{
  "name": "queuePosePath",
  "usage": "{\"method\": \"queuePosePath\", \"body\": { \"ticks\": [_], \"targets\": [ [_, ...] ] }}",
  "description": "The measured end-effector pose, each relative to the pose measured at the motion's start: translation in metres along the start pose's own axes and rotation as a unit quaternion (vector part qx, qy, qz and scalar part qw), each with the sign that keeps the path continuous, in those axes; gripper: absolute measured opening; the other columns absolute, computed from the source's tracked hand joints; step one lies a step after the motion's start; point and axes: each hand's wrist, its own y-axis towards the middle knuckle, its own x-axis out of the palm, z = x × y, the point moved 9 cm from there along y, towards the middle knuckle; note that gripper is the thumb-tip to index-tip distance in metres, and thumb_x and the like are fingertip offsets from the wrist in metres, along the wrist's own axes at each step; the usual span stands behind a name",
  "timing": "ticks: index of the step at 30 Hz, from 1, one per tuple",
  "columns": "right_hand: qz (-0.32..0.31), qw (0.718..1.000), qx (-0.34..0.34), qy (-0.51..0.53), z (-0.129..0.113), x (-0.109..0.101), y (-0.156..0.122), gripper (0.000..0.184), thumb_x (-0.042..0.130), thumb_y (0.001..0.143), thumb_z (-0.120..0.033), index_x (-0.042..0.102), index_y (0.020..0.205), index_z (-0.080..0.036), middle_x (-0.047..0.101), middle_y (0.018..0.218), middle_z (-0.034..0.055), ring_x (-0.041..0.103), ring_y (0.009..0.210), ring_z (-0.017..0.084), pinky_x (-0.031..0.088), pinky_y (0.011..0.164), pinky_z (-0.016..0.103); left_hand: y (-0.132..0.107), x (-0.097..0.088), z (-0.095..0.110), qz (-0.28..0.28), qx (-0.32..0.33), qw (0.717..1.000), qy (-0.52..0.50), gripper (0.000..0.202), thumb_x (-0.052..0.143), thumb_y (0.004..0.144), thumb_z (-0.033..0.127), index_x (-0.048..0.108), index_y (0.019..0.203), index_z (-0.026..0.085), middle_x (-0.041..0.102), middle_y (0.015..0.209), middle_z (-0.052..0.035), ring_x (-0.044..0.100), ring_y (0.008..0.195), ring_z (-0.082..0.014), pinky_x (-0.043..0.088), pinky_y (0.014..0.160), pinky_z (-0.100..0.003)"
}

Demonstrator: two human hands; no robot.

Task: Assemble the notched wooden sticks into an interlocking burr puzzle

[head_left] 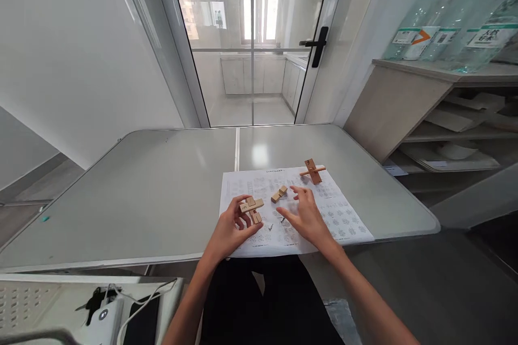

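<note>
My left hand is closed around several light wooden puzzle pieces that are fitted together crosswise, with number marks on them. To the right of it, a notched wooden piece lies loose on a printed instruction sheet. My right hand hovers over the sheet beside that piece, thumb and fingers apart, holding nothing. Small dark metal bits, perhaps screws, lie between my hands. Farther back on the sheet sits a brown wooden plate with a rod through it.
The sheet lies on a grey folding table with a seam across it. Water bottles stand on a shelf unit at right. At lower left, a white surface holds a power bank, cables and keys. A glass door is behind the table.
</note>
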Motion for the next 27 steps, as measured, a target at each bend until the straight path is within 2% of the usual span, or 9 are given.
{"method": "queuePosePath", "body": {
  "ticks": [3, 5, 9, 15, 17, 19, 22, 24, 27],
  "targets": [
    [-0.002, 0.999, -0.002, -0.046, 0.001, 0.015, 0.014, 0.078, 0.076, 0.085, -0.056, 0.047, 0.147, -0.019, 0.048, 0.14, 0.0187, 0.053, 0.132, 0.039, 0.053, 0.101, 0.051, 0.002, 0.001, -0.009, -0.011, 0.003, 1.0, -0.013, 0.064, 0.08, 0.084, 0.039, 0.05, 0.139, 0.024, 0.067, 0.096, -0.0009, 0.061, 0.077, -0.0149, 0.051, 0.069, -0.027],
    [0.005, 0.998, -0.012, -0.066, 0.0, 0.02, 0.022, 0.07, 0.077, 0.083, -0.052, 0.053, 0.14, -0.019, 0.051, 0.136, 0.0185, 0.053, 0.13, 0.04, 0.052, 0.102, 0.051, 0.001, 0.001, -0.013, -0.009, 0.001, 1.0, -0.023, 0.064, 0.08, 0.084, 0.039, 0.05, 0.138, 0.023, 0.066, 0.096, -0.0009, 0.06, 0.077, -0.0144, 0.051, 0.071, -0.027],
    [-0.001, 0.997, -0.043, -0.061, -0.006, 0.023, 0.029, 0.048, 0.075, 0.085, -0.044, 0.059, 0.122, -0.019, 0.061, 0.123, 0.0154, 0.061, 0.116, 0.035, 0.053, 0.097, 0.048, 0.001, 0.0, -0.017, -0.012, -0.004, 0.999, -0.044, 0.065, 0.081, 0.084, 0.038, 0.05, 0.139, 0.023, 0.065, 0.098, -0.0009, 0.058, 0.078, -0.0137, 0.051, 0.071, -0.027],
    [-0.059, 0.996, -0.042, 0.049, -0.026, 0.021, 0.02, 0.061, 0.078, 0.082, -0.055, 0.054, 0.124, -0.02, 0.069, 0.103, 0.0064, 0.068, 0.086, 0.024, 0.055, 0.076, 0.038, 0.001, 0.0, -0.02, -0.005, 0.002, 0.998, -0.064, 0.065, 0.083, 0.083, 0.039, 0.051, 0.138, 0.024, 0.065, 0.098, -0.0012, 0.059, 0.077, -0.0135, 0.051, 0.069, -0.026],
    [-0.074, 0.994, -0.032, 0.078, -0.033, 0.019, 0.016, 0.056, 0.078, 0.082, -0.06, 0.058, 0.116, -0.021, 0.068, 0.092, 0.0031, 0.064, 0.076, 0.021, 0.052, 0.071, 0.035, 0.0, 0.0, -0.022, -0.009, 0.003, 0.998, -0.063, 0.065, 0.082, 0.084, 0.039, 0.05, 0.138, 0.025, 0.065, 0.097, -0.0008, 0.059, 0.078, -0.0139, 0.051, 0.069, -0.026],
    [-0.108, 0.988, -0.019, 0.104, -0.04, 0.022, 0.012, 0.046, 0.073, 0.086, -0.065, 0.063, 0.1, -0.022, 0.063, 0.078, -0.001, 0.057, 0.067, 0.018, 0.046, 0.065, 0.032, 0.0, 0.001, -0.023, -0.012, 0.004, 0.998, -0.061, 0.065, 0.082, 0.084, 0.04, 0.05, 0.139, 0.025, 0.065, 0.097, -0.0004, 0.058, 0.077, -0.0138, 0.051, 0.07, -0.027],
    [-0.166, 0.976, 0.019, 0.138, -0.043, 0.03, 0.009, 0.05, 0.062, 0.091, -0.072, 0.062, 0.082, -0.022, 0.048, 0.062, -0.0055, 0.045, 0.059, 0.015, 0.035, 0.057, 0.029, 0.0, 0.001, -0.024, -0.008, 0.004, 0.998, -0.063, 0.065, 0.082, 0.084, 0.04, 0.05, 0.139, 0.025, 0.064, 0.097, -0.0001, 0.057, 0.075, -0.0129, 0.05, 0.069, -0.026],
    [-0.206, 0.963, 0.054, 0.168, -0.043, 0.036, 0.005, 0.055, 0.055, 0.092, -0.075, 0.059, 0.08, -0.022, 0.044, 0.06, -0.0063, 0.041, 0.056, 0.014, 0.033, 0.054, 0.028, 0.0, 0.001, -0.025, -0.001, -0.001, 0.997, -0.072, 0.066, 0.082, 0.084, 0.04, 0.049, 0.139, 0.024, 0.064, 0.096, 0.0003, 0.057, 0.073, -0.0123, 0.05, 0.068, -0.026],
    [-0.259, 0.938, 0.087, 0.215, -0.049, 0.04, -0.001, 0.052, 0.054, 0.094, -0.073, 0.059, 0.083, -0.022, 0.046, 0.064, -0.0056, 0.042, 0.056, 0.013, 0.037, 0.053, 0.028, 0.0, 0.0, -0.026, 0.016, -0.009, 0.996, -0.09, 0.069, 0.082, 0.083, 0.04, 0.048, 0.141, 0.024, 0.065, 0.095, 0.0004, 0.058, 0.072, -0.0121, 0.05, 0.067, -0.026]
  ]
}}
